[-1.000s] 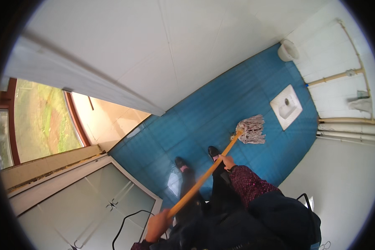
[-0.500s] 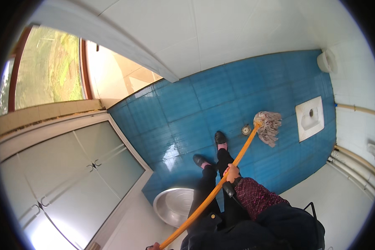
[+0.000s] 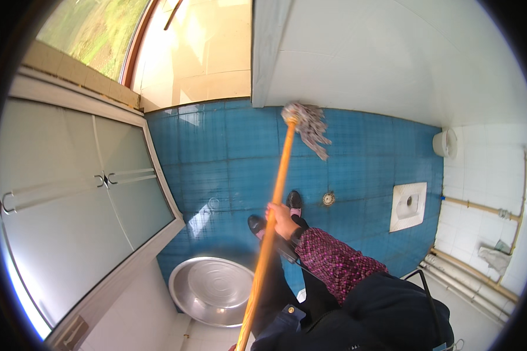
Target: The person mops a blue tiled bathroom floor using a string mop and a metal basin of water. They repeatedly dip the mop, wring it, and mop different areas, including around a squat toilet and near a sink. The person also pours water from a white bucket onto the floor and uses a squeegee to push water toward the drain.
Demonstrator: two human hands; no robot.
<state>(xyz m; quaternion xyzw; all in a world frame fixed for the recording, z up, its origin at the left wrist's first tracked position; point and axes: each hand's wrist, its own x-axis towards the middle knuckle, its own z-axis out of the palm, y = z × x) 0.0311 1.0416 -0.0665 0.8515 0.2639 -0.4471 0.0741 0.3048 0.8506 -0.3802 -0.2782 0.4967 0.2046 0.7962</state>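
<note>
My right hand (image 3: 282, 222) is closed round the middle of a mop's orange wooden handle (image 3: 280, 181). Its sleeve is dark with purple-pink speckles. The handle slants from the bottom edge up to a grey string mop head (image 3: 308, 126), which lies on the blue tiled floor (image 3: 246, 181) close to the far white wall. Of my left hand (image 3: 232, 348) only a sliver shows at the bottom edge, against the upper part of the handle; the rest is out of view. My dark shoes (image 3: 294, 202) stand just beyond my right hand.
A large metal basin (image 3: 214, 289) stands left of my legs. Frosted cabinet doors (image 3: 70, 193) line the left side. A round floor drain (image 3: 328, 199) and a white squat toilet (image 3: 408, 206) are to the right, with a white bin (image 3: 445, 143) in the far corner and pipes (image 3: 462, 286) along the wall.
The mop head has swung left and away from me, from beside the drain to near the far wall. My right hand moved left with the handle, and the view has shifted.
</note>
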